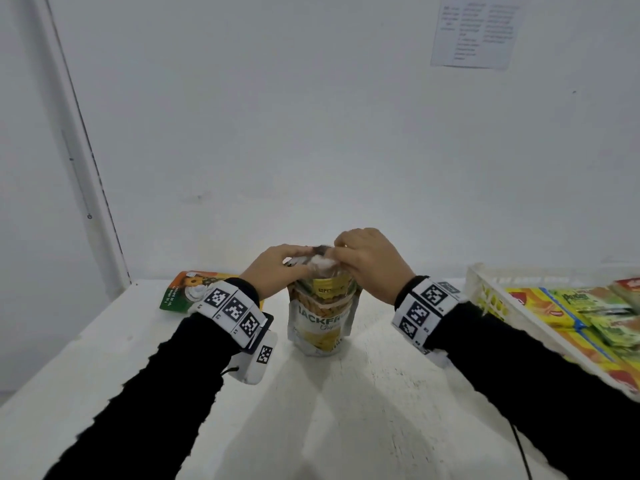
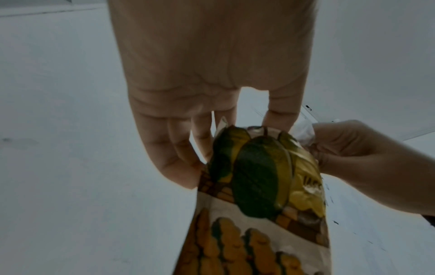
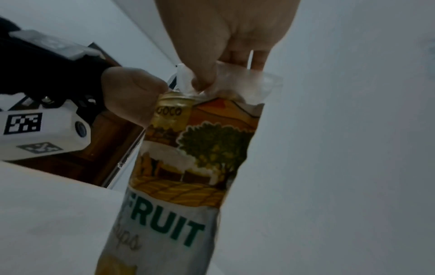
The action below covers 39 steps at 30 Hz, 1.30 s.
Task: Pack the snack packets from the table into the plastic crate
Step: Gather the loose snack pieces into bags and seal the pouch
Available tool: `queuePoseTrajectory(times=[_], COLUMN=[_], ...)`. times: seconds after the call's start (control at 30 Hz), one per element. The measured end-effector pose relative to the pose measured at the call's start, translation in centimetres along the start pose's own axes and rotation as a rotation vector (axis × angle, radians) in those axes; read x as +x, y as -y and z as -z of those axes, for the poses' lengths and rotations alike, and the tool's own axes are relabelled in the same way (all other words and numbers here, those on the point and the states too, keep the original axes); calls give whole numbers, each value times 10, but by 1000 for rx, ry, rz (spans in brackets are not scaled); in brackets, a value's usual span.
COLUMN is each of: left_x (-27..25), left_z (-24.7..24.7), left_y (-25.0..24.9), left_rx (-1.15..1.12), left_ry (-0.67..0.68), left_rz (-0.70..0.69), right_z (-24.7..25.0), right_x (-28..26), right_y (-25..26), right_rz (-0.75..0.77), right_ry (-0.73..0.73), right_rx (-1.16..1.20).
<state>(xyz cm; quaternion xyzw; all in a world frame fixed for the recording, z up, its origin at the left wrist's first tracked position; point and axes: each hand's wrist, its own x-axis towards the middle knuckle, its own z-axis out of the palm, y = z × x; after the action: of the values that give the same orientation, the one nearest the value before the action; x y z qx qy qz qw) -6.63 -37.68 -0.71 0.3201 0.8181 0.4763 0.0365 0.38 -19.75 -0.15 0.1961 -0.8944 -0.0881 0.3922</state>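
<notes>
A jackfruit chips pouch (image 1: 322, 317) stands upright on the white table (image 1: 346, 410), in the middle. Both hands hold its crumpled clear top. My left hand (image 1: 277, 268) pinches the top edge from the left, its fingers (image 2: 179, 148) curled against the pouch (image 2: 259, 186). My right hand (image 1: 367, 261) pinches the top from the right, thumb and fingers (image 3: 207, 74) closed on the clear seal of the pouch (image 3: 188, 167). A white plastic crate (image 1: 485, 282) stands at the right with several snack packets (image 1: 568, 313) inside.
An orange and green snack packet (image 1: 187, 289) lies flat on the table behind my left wrist. A white wall rises just behind the table. A paper notice (image 1: 474, 32) hangs on it at the upper right. A door frame (image 1: 86, 168) runs down the left.
</notes>
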Motion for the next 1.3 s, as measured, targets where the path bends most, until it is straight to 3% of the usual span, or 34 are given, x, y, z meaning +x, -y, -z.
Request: queuePoseTrajectory(times=[0.1, 0.2, 0.27, 0.33, 0.43, 0.5, 0.6, 0.83, 0.93, 1.07, 1.17, 1.3], left_x=[3, 3, 3, 3, 2, 0, -1, -3, 6, 13, 16, 15], left_z=[-6, -11, -14, -15, -14, -11, -5, 5, 4, -1, -5, -7], left_y=[-1, 1, 5, 11, 16, 19, 22, 10, 5, 4, 7, 13], left_rx=[22, 75, 105, 176, 334, 400, 500, 1002, 1083, 1201, 1165, 1008], left_ry=[15, -6, -69, -200, -341, -317, -248, 96, 181, 249, 256, 123], left_rz=[-53, -114, -157, -287, -530, -640, -720, -400, -267, -188, -173, -268], right_z=[5, 3, 2, 1, 1, 0, -8, -8, -8, -17, -28, -27], right_x=[6, 12, 15, 14, 5, -3, -11, 5, 23, 42, 43, 42], right_y=[7, 11, 12, 10, 3, 1, 1, -1, 2, 10, 13, 15], right_rz=[-31, -108, -189, -266, -254, -165, -93, -159, -157, -143, -156, -128], right_ry=[175, 470, 564, 526, 255, 118, 127, 548, 697, 870, 961, 962], right_rx=[-127, 98, 210, 372, 452, 303, 260, 262, 166, 99, 125, 114])
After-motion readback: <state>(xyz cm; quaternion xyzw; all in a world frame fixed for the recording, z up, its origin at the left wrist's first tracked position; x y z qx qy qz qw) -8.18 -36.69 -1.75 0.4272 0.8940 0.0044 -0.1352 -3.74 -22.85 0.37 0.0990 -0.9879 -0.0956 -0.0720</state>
